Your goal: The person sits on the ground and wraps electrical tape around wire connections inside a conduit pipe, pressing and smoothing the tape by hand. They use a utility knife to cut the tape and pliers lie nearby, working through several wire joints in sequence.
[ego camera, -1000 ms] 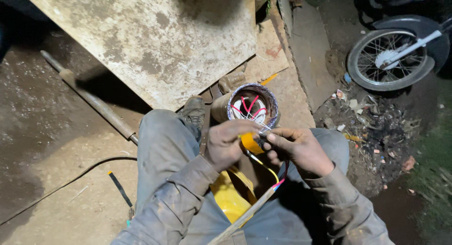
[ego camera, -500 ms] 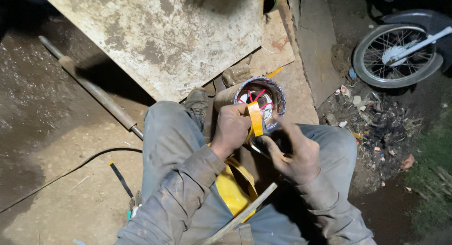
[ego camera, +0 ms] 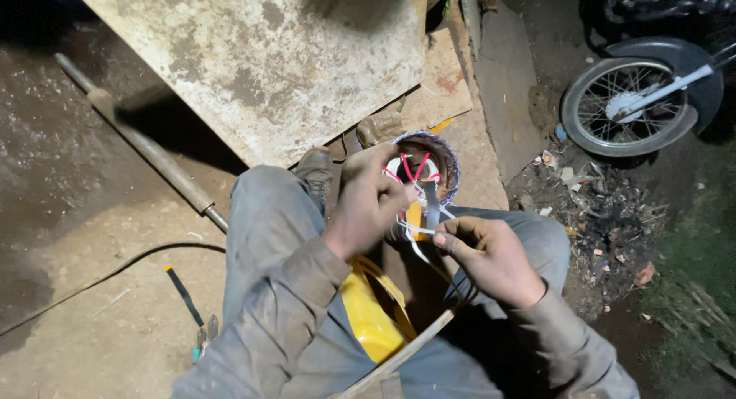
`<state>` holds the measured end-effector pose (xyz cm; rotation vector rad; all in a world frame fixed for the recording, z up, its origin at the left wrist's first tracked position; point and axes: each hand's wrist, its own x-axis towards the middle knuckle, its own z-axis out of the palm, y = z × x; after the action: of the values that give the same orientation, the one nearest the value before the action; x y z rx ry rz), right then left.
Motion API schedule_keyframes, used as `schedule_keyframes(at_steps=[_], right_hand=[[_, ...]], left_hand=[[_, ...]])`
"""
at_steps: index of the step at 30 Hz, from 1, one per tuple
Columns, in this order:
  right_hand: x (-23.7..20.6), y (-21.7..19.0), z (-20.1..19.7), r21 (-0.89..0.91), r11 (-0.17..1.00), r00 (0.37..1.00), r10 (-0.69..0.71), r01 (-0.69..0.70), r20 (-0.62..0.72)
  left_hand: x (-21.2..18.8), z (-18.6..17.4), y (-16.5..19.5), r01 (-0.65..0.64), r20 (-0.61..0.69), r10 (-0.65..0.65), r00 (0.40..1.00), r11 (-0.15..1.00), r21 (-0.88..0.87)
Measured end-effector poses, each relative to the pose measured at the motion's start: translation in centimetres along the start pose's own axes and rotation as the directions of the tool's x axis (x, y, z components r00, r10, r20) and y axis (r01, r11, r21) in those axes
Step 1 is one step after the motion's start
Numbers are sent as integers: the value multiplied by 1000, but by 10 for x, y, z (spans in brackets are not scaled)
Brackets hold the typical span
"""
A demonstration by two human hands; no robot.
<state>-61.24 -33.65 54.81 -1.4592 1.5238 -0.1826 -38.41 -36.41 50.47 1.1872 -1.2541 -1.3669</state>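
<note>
Outdoors on bare dirt ground (ego camera: 115, 307) at night, beside one rusty metal sheet (ego camera: 268, 62), one pipe (ego camera: 146, 150) and one motorcycle wheel (ego camera: 629, 108), the left hand (ego camera: 368, 207) grips one round wire-filled box (ego camera: 425, 173) above the knees while the right hand (ego camera: 491, 257) pinches its white wire (ego camera: 414, 229).

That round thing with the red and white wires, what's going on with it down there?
A person sits on the dirt ground with a round motor-like part wound with red and white wires between the knees. The left hand steadies it while the right hand pinches a thin white wire leading from it. A yellow object lies in the lap, a rusty metal sheet lies ahead, and a motorcycle wheel stands to the right.
</note>
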Motion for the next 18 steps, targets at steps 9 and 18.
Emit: schedule_keyframes(at_steps=[9, 18], right_hand=[[17, 19, -22, 499, 768, 889, 197, -402, 413], [19, 27, -23, 562, 655, 860, 327, -505, 392]], left_hand=[[-23, 13, -13, -531, 264, 468, 843, 801, 275], [-22, 12, -28, -699, 269, 646, 714, 677, 229]])
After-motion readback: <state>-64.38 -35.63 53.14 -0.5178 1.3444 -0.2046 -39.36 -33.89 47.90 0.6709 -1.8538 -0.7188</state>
